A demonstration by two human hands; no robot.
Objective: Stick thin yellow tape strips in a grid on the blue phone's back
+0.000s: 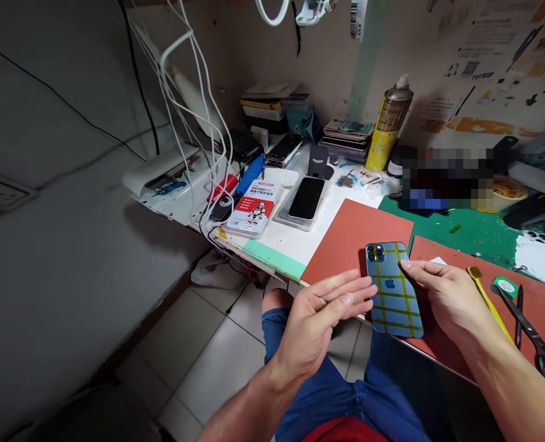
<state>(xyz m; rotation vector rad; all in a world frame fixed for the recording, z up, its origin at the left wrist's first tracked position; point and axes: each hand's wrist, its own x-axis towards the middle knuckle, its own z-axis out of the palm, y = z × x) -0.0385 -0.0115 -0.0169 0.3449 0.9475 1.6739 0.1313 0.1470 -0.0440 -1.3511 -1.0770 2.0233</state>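
Note:
A blue smartphone (394, 298) is tilted with its back facing up, over the front edge of the bench. Yellow tape strips cross its back in a grid, around the camera lenses and the apple logo. My right hand (447, 294) grips the phone by its right edge, thumb on the back and the other fingers hidden beneath. My left hand (321, 316) is open, its fingers stretched out towards the phone's left edge; whether the fingertips touch it I cannot tell. Below and behind the phone lie reddish-brown mats (359, 236).
Scissors (533, 334), a yellow-handled brush (488, 301) and a green tape roll (505, 286) lie right. Further back are a black-screened phone (307, 197) on a clear case, a battery box (254, 207) and a spray can (389, 126). White cables (208, 116) hang at left.

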